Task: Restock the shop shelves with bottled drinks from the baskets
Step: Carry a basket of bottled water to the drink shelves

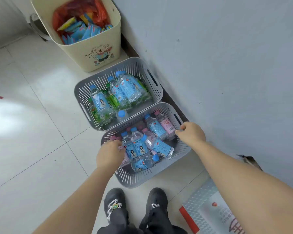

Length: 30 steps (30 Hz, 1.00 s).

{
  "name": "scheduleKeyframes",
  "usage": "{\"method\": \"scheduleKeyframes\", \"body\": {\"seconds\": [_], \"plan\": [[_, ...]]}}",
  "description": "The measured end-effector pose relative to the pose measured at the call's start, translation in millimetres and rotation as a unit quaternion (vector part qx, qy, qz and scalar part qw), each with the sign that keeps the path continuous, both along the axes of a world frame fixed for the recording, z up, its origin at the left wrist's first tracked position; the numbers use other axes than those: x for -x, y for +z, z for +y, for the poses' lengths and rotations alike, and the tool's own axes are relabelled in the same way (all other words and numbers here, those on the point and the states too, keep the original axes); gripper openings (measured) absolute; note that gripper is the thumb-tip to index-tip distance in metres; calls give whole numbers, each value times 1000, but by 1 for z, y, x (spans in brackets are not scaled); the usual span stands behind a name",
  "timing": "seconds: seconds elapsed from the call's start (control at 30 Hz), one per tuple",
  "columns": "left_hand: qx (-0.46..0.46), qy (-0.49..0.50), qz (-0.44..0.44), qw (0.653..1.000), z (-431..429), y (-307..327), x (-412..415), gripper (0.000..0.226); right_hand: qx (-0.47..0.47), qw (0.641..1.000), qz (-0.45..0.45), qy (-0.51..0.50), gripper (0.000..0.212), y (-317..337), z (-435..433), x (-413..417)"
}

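I'm leaning over the near grey basket [137,181] of water bottles [161,146] on the floor, long axis running 8 to 2 o'clock between my hands. My left hand [110,155] is curling over the 8 o'clock rim and my right hand [191,134] is gripping the 2 o'clock rim by the handle slot [177,119]. Probably a two-handed lift next.

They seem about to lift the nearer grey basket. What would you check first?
1. Grip of right hand on the near basket, right rim: ok.
2. Grip of left hand: it covers the left rim, but whether it holds the rim or a bottle: cannot tell.
3. All bottles lie inside the near basket: ok.
4. Free of the far basket: not ok, the rims appear to touch.
5. Both shoes clear of the near basket: ok.
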State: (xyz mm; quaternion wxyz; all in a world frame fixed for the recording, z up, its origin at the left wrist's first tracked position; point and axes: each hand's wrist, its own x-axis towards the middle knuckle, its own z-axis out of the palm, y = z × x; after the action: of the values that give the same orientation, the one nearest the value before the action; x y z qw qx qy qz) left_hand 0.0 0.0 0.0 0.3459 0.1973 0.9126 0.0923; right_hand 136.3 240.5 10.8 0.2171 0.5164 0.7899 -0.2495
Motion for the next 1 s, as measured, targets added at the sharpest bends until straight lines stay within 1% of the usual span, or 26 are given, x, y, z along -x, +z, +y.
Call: {"method": "scheduleKeyframes", "body": {"seconds": [0.1, 0.2, 0.23, 0.3, 0.37, 0.43, 0.47, 0.57, 0.63, 0.7, 0.77, 0.87, 1.0], "plan": [[7, 18, 8, 1000, -6, -31, -3, 32, -24, 1000, -17, -1, 34, -27, 6, 1], [34, 25, 39, 998, -16, -57, -5, 33, -38, 999, -32, -10, 54, -52, 13, 3], [40, 27, 57, 997, -21, -64, -4, 32, -39, 999, -35, -11, 61, -60, 15, 3], [38, 63, 76, 994, -28, -73, -3, 33, -20, 999, -32, -25, 70, -73, 17, 8], [8, 141, 64, 988, -35, -81, -4, 42, 8, 999, -9, -49, 69, -86, 19, 11], [-21, 214, 37, 976, -39, -88, -4, 55, 6, 997, 15, -69, 62, -96, 22, 13], [-22, 245, 14, 969, -40, -93, -4, 55, 1, 997, 24, -80, 60, -100, 23, 13], [-6, 317, -47, 947, -41, -107, -7, 31, 25, 988, 56, -139, 58, -106, 29, 17], [-26, 370, -81, 925, -40, -114, -11, 24, 43, 984, 62, -162, 61, -111, 30, 21], [-65, 420, -99, 900, -37, -117, -13, 21, 36, 985, 58, -159, 63, -113, 29, 25], [-75, 428, -97, 895, -33, -114, -15, 19, 33, 984, 55, -167, 62, -113, 27, 29], [-83, 411, -89, 903, -33, -107, -20, 18, 45, 980, 44, -191, 63, -107, 23, 30], [-74, 392, -59, 915, -47, -95, -18, 19, 50, 979, 27, -195, 64, -94, 7, 15]]}}
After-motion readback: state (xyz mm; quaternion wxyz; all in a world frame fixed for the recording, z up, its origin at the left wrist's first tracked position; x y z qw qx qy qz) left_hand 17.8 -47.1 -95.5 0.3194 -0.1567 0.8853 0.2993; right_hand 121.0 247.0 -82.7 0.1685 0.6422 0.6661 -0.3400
